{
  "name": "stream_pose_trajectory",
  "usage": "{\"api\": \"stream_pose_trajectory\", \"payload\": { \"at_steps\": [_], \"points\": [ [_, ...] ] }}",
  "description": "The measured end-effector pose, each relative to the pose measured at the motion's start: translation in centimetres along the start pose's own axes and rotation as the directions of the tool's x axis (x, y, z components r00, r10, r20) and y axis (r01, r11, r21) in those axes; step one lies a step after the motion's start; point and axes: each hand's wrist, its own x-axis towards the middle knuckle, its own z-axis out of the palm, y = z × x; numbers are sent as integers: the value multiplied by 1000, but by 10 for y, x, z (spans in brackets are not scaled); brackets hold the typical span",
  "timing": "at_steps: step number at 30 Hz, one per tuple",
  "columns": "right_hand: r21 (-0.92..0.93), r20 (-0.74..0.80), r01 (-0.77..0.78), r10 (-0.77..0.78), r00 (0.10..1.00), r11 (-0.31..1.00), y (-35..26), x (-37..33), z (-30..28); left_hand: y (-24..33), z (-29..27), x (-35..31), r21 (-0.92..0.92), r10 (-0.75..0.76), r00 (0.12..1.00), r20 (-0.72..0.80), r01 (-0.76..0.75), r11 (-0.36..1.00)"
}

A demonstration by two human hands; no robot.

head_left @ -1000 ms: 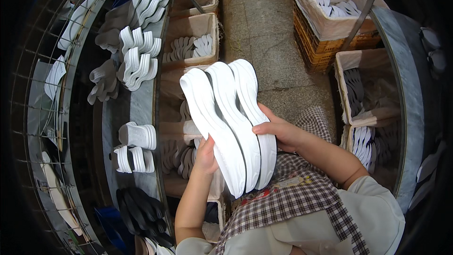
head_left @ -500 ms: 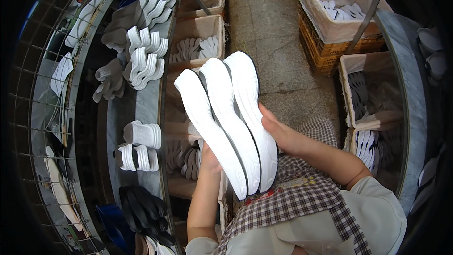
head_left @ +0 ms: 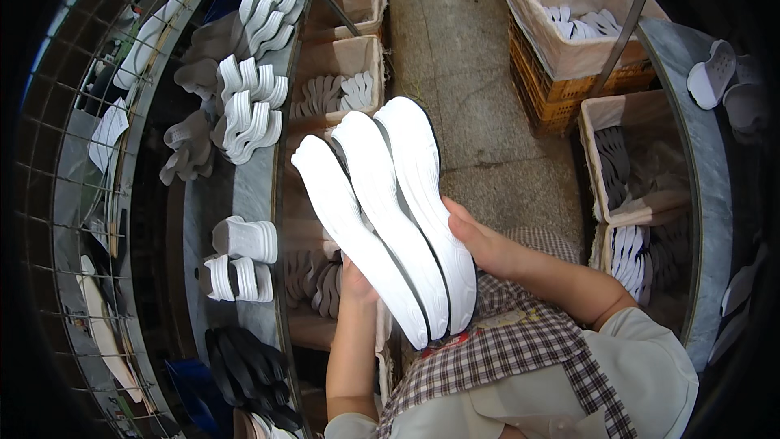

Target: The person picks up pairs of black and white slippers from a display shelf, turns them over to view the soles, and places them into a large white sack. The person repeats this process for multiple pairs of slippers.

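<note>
Three white shoe soles stand side by side in front of me, their long side walls facing up. Between them show thin dark gaps. My right hand grips the right end of the row, thumb lying along the outer sole's wall. From the left, my left hand holds the row's other side; its fingers are mostly hidden behind the soles. The soles hang over my checked apron and the aisle, clear of the bench at the left.
On the left bench sit white soles in rows, grey soles and black soles. Lined baskets of soles stand below it. At right are a lined basket on orange crates and another bench.
The soles have shifted slightly left and down in the picture, with both hands still holding them. The view has turned a little, showing more of a white shoe on the right bench.
</note>
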Motion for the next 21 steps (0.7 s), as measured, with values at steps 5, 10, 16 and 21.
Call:
{"api": "stream_pose_trajectory", "payload": {
  "at_steps": [5,10,16,21],
  "points": [
    [-71,-5,61,-61,998,996,2,-4,2,3,6,4,26,36,999,-32,-35,999],
    [-135,-23,50,-54,998,990,9,-8,-3,4,20,7,109,103,986,-130,-89,990],
    [-255,-115,-13,-17,993,967,16,-10,-12,7,32,7,73,63,990,-122,-54,996],
    [-243,-82,-26,6,997,970,20,-8,-20,8,28,5,124,68,994,-88,-57,991]
  ]
}}
